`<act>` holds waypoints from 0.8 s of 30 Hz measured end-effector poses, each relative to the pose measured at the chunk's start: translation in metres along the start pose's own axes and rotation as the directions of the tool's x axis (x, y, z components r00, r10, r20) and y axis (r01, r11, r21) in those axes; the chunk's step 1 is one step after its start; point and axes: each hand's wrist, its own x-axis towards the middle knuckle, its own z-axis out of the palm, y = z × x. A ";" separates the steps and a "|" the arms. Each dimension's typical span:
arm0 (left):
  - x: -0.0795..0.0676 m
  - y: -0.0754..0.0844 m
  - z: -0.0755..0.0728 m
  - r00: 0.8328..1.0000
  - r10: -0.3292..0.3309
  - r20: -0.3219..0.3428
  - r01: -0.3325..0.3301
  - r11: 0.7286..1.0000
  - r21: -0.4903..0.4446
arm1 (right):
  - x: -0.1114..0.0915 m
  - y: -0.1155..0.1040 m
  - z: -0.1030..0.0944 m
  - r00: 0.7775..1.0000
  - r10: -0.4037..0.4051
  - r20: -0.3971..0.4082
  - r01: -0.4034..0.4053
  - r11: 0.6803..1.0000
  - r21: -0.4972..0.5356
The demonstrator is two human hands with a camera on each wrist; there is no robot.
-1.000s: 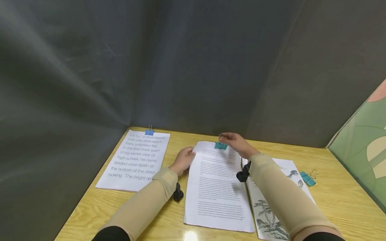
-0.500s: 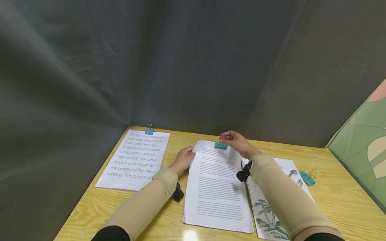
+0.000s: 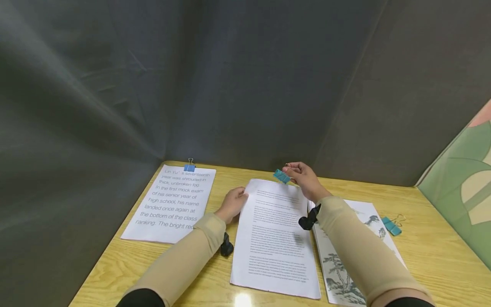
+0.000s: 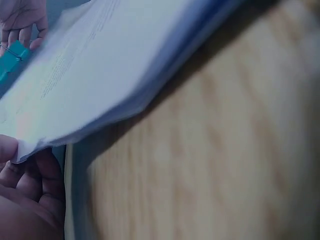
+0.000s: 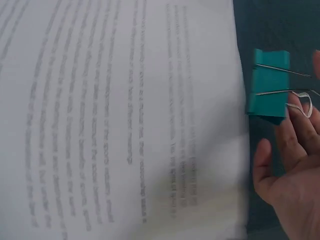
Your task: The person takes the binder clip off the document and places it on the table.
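A stack of printed sheets [image 3: 278, 247] lies in the middle of the table, its top end raised. My left hand [image 3: 232, 204] pinches its upper left edge between thumb and fingers, as the left wrist view shows. Just beyond the top edge, my right hand [image 3: 305, 181] holds a teal binder clip [image 3: 282, 176] by its wire handles. The clip is tilted and apart from the paper; in the right wrist view its teal body [image 5: 270, 85] stands beside the page edge.
To the left lies a large-print sheet stack [image 3: 172, 204] with a blue binder clip [image 3: 189, 167] on its top edge. Pages with ink-drawn trees [image 3: 341, 273] lie under my right forearm. Another teal binder clip [image 3: 392, 226] rests at the right. A dark curtain [image 3: 245, 85] hangs behind the table.
The teal clip has come off the top edge of the printed stack, rising and tilting with my right hand. My left hand has stayed at the stack's edge.
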 end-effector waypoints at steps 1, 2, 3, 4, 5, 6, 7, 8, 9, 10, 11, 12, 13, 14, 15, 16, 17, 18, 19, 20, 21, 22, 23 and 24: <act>0.000 0.000 0.000 1.000 -0.003 -0.001 0.003 1.000 0.000 | 0.001 0.000 -0.001 1.000 -0.001 -0.020 0.001 1.000 0.022; 0.000 -0.001 0.000 1.000 -0.003 -0.002 0.003 1.000 0.003 | 0.001 0.000 -0.002 0.999 -0.001 -0.040 0.003 0.999 0.045; 0.000 -0.001 -0.001 1.000 -0.006 -0.005 0.006 1.000 0.004 | 0.001 0.001 -0.003 0.998 0.000 -0.055 0.003 0.998 0.059; 0.000 -0.001 -0.001 1.000 -0.008 -0.006 0.008 1.000 0.003 | 0.001 0.001 -0.005 0.998 0.002 -0.069 0.003 0.997 0.072; 0.001 -0.002 -0.001 1.000 -0.012 -0.007 0.012 1.000 0.004 | 0.001 0.002 -0.006 0.997 0.002 -0.076 0.004 0.997 0.076; 0.001 -0.002 -0.001 1.000 -0.018 -0.008 0.018 1.000 0.005 | 0.000 0.002 -0.008 0.997 0.005 -0.082 0.001 0.997 0.077; 0.001 -0.003 -0.002 1.000 -0.024 -0.008 0.024 1.000 0.000 | 0.000 0.003 -0.009 0.996 0.008 -0.086 -0.001 0.997 0.073; 0.001 -0.003 -0.002 1.000 -0.029 -0.009 0.029 1.000 -0.004 | -0.001 0.005 -0.010 0.996 0.011 -0.092 -0.005 0.998 0.070; 0.001 -0.003 -0.002 0.999 -0.037 -0.009 0.037 0.999 -0.009 | -0.001 0.006 -0.012 0.995 0.017 -0.099 -0.011 0.998 0.066; 0.001 -0.003 -0.002 0.999 -0.046 -0.007 0.045 0.999 -0.012 | -0.002 0.007 -0.013 0.994 0.020 -0.106 -0.013 0.998 0.064; 0.001 -0.003 -0.002 0.999 -0.052 -0.005 0.052 0.999 -0.014 | -0.002 0.009 -0.013 0.993 0.023 -0.113 -0.017 0.998 0.058; 0.001 -0.003 -0.002 0.999 -0.053 -0.004 0.053 0.999 -0.015 | -0.003 0.010 -0.015 0.993 0.026 -0.116 -0.021 0.999 0.050; 0.001 -0.003 -0.002 0.999 -0.052 -0.002 0.052 0.999 -0.014 | -0.003 0.011 -0.015 0.992 0.032 -0.122 -0.027 0.999 0.046; 0.000 -0.003 -0.003 0.999 -0.055 -0.003 0.055 0.998 -0.009 | -0.003 0.012 -0.015 0.990 0.042 -0.132 -0.036 0.998 0.047; 0.000 -0.002 -0.003 0.998 -0.056 -0.003 0.056 0.998 -0.005 | -0.003 0.014 -0.015 0.989 0.050 -0.139 -0.044 0.998 0.050; 0.000 -0.002 -0.003 0.998 -0.057 -0.007 0.057 0.998 0.001 | -0.003 0.015 -0.014 0.988 0.058 -0.146 -0.051 0.997 0.052; 0.000 -0.003 -0.003 0.998 -0.055 -0.011 0.055 0.998 0.006 | -0.002 0.016 -0.014 0.987 0.065 -0.150 -0.058 0.997 0.048; 0.000 -0.003 -0.003 0.998 -0.055 -0.015 0.055 0.998 0.009 | -0.002 0.017 -0.013 0.985 0.075 -0.158 -0.069 0.997 0.044; 0.000 -0.003 -0.004 0.998 -0.058 -0.018 0.058 0.998 0.011 | -0.001 0.018 -0.012 0.981 0.089 -0.173 -0.081 0.995 0.049; 0.001 -0.002 -0.004 0.998 -0.064 -0.020 0.064 0.998 0.013 | -0.001 0.018 -0.011 0.978 0.099 -0.183 -0.092 0.995 0.048; 0.001 -0.002 -0.004 0.998 -0.066 -0.020 0.066 0.998 0.014 | -0.001 0.019 -0.011 0.976 0.109 -0.189 -0.102 0.994 0.046; 0.001 -0.002 -0.004 0.998 -0.068 -0.019 0.068 0.998 0.017 | -0.001 0.020 -0.011 0.973 0.121 -0.197 -0.114 0.992 0.045; 0.000 -0.002 -0.004 0.998 -0.069 -0.015 0.069 0.997 0.019 | -0.001 0.021 -0.010 0.970 0.134 -0.204 -0.127 0.991 0.044; 0.000 -0.002 -0.004 0.997 -0.074 -0.012 0.075 0.997 0.024 | -0.001 0.023 -0.010 0.965 0.152 -0.216 -0.145 0.988 0.049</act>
